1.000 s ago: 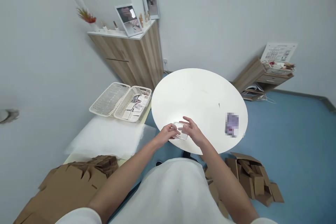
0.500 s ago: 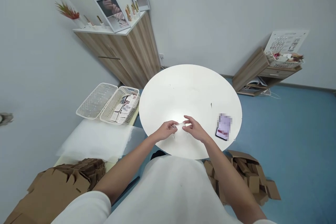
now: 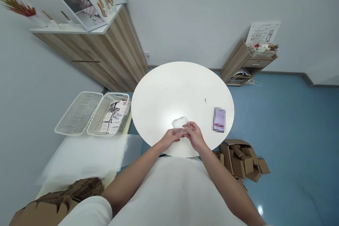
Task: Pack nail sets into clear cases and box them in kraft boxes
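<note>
A small clear plastic box (image 3: 179,122) is held over the near half of the white round table (image 3: 169,88), its hollow side facing me. My left hand (image 3: 171,138) grips its near left edge with the thumb across the front. On the near right side my right hand (image 3: 194,135) has its fingers closed on the same box. Whether anything lies inside the box is too small to tell.
A pixelated phone (image 3: 219,120) lies at the table's right, and a small dark bit (image 3: 205,101) behind it. To the left stand a white basket (image 3: 90,127) of cards and a shallower one (image 3: 57,127) with clear pieces, by white sheets (image 3: 87,152). Cardboard boxes (image 3: 239,167) are on the floor.
Both hands have turned the clear box, so its hollow side now shows. They have come lower and the right fingers have closed in on it. The whole view has shifted.
</note>
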Tool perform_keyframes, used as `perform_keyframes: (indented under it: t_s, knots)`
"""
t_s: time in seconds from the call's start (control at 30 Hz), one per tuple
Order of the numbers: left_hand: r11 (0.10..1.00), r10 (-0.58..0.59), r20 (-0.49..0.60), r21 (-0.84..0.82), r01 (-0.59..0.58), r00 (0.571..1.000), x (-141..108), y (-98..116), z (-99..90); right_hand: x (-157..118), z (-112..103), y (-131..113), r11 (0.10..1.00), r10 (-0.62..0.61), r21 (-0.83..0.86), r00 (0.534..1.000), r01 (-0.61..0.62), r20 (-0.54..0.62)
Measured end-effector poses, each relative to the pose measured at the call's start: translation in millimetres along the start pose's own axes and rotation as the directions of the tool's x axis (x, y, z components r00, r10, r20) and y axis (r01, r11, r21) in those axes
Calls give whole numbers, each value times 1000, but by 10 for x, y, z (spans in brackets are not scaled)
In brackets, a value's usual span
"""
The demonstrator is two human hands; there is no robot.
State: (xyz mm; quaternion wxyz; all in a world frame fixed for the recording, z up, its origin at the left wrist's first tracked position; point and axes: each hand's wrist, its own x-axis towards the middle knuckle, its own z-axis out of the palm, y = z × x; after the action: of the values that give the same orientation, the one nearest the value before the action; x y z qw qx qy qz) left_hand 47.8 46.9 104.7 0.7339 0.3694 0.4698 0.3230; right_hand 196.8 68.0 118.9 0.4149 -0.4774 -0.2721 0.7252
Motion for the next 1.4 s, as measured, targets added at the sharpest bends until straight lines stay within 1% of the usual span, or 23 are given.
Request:
perform_keyframes:
  t_s: [0.07, 0.13, 0.2, 0.27, 0.33, 0.4, 0.5, 0.57, 0.67, 0.77, 0.87, 0.93, 1.03, 1.1, 1.17, 1.23, 1.3, 1.37, 1.4]
  knots:
    - [995, 45, -76, -82, -51, 996, 8, 56, -9, -49, 69, 47, 998, -25, 65, 999, 26, -26]
    - [986, 71, -160, -139, -94, 985, 31, 125, -63, -79, 123, 118, 994, -48, 97, 997, 54, -67]
    - [981, 80, -199, -157, -112, 977, 53, 165, -135, -109, 150, 206, 997, -52, 54, 992, 59, -113]
    - [983, 81, -209, -144, -113, 975, 60, 160, -194, -148, 153, 292, 998, -50, -34, 988, 46, -143]
    - [988, 73, -205, -118, -98, 976, 46, 126, -225, -188, 139, 346, 993, -58, -111, 986, 41, -155]
    - [994, 65, -186, -79, -81, 980, 18, 88, -230, -215, 121, 352, 987, -85, -151, 982, 59, -170]
    - [998, 66, -141, -6, -67, 988, -28, 67, -217, -215, 101, 290, 973, -156, -198, 966, 115, -206]
    - [996, 76, -124, 47, -70, 989, -53, 75, -212, -197, 97, 237, 964, -195, -219, 958, 149, -208]
    - [989, 79, -112, 136, -63, 991, -89, 84, -237, -175, 104, 192, 963, -213, -210, 955, 170, -206]
    - [979, 68, -86, 199, -50, 994, -141, 59, -312, -166, 113, 175, 965, -225, -184, 946, 185, -233]
    - [960, 99, -50, 266, -83, 994, -204, 46, -413, -156, 119, 159, 966, -234, -165, 941, 198, -243]
    - [918, 170, -14, 364, -154, 985, -236, 72, -470, -145, 130, 155, 968, -226, -159, 947, 193, -229]
    - [801, 284, 66, 532, -274, 957, -250, 154, -518, -125, 165, 174, 970, -214, -156, 956, 184, -202]
    - [735, 321, 113, 596, -322, 940, -242, 205, -530, -117, 195, 196, 970, -211, -160, 961, 183, -178]
    - [693, 339, 148, 628, -353, 929, -235, 235, -541, -121, 217, 208, 968, -207, -178, 967, 180, -146]
    - [670, 352, 170, 641, -375, 920, -241, 246, -557, -147, 221, 199, 959, -202, -222, 975, 177, -95]
    - [664, 366, 174, 640, -387, 914, -256, 253, -578, -202, 203, 162, 933, -219, -299, 975, 202, -26]
    - [675, 379, 159, 627, -390, 912, -269, 269, -597, -281, 171, 108, 864, -276, -420, 958, 280, 71]
    - [685, 383, 149, 616, -388, 912, -272, 280, -604, -323, 154, 80, 805, -309, -491, 942, 333, 132]
